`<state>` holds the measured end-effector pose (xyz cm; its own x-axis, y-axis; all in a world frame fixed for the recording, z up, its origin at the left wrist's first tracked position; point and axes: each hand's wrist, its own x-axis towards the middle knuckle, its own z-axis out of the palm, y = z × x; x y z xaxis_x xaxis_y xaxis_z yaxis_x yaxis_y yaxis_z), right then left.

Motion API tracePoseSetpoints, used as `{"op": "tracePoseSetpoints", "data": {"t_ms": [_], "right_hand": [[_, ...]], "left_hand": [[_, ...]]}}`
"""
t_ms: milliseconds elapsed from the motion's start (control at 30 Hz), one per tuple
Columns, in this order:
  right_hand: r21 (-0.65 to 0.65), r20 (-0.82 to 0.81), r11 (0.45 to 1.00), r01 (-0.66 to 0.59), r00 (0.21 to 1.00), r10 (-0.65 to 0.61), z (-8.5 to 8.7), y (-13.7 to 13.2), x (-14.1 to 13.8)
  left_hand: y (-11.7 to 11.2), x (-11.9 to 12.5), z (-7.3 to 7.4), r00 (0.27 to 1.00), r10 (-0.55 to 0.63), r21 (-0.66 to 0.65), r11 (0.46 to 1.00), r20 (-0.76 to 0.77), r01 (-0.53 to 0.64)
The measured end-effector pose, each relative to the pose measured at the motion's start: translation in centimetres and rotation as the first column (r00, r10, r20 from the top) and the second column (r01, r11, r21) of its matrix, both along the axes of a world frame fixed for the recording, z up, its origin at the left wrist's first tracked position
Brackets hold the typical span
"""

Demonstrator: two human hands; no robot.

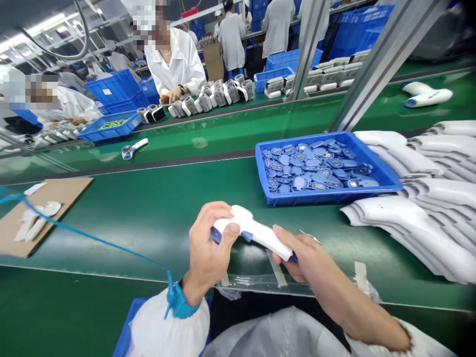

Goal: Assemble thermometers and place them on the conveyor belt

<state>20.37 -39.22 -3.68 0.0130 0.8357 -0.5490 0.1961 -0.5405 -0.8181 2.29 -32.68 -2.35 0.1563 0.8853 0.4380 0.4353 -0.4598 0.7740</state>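
Here, the white gun-shaped housing (pixel 260 232) lies across between both hands: the left hand (pixel 208 248) is closed around its thick head end, with the thumb pressed beside a small blue part, and the right hand (pixel 303 258) grips the thin handle end from below, its fingers only partly curled. Beyond the right hand stands a blue tray (pixel 327 198) full of small blue pieces, and just to the right of that hand lie stacked white shells (pixel 427 218); a cardboard sheet (pixel 55 198) lies well apart to the left of the left hand.
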Motion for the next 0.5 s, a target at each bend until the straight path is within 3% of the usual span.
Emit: {"op": "tracePoseSetpoints", "data": {"t_ms": [33,67,133,200,267,300,400,500], "right_hand": [[-0.029,-0.029,0.998,-0.062,0.998,0.061,-0.1,0.1,-0.3],[0.022,0.025,0.991,-0.128,0.992,0.128,-0.2,0.2,-0.7],[0.251,0.33,0.931,-0.267,0.927,0.177,-0.6,0.1,-1.7],[0.427,0.623,0.798,-0.426,0.778,0.082,-1.2,0.0,-2.8],[0.48,0.773,0.684,-0.549,0.634,-0.033,-1.8,-0.1,-3.6],[0.484,0.806,0.652,-0.583,0.587,-0.074,-2.1,0.0,-4.0],[0.479,0.842,0.638,-0.602,0.521,-0.14,-2.6,0.2,-4.4],[0.491,0.816,0.636,-0.595,0.569,-0.098,-2.4,0.3,-3.8]], "left_hand": [[0.0,-0.1,-0.4,0.994,0.077,-0.023,0.997,0.079,-0.075],[0.2,0.0,-0.8,0.979,0.155,-0.072,0.987,0.133,-0.146],[1.1,0.4,-1.7,0.953,0.258,-0.181,0.956,0.157,-0.229],[2.3,0.9,-2.3,0.952,0.292,-0.218,0.939,0.093,-0.266],[3.3,1.5,-2.5,0.944,0.329,-0.172,0.93,-0.007,-0.325],[3.7,1.8,-2.5,0.934,0.352,-0.131,0.925,-0.054,-0.356],[4.0,2.3,-2.4,0.918,0.378,-0.011,0.924,-0.122,-0.382],[3.7,1.7,-2.2,0.944,0.272,0.06,0.962,-0.185,-0.265]]}}
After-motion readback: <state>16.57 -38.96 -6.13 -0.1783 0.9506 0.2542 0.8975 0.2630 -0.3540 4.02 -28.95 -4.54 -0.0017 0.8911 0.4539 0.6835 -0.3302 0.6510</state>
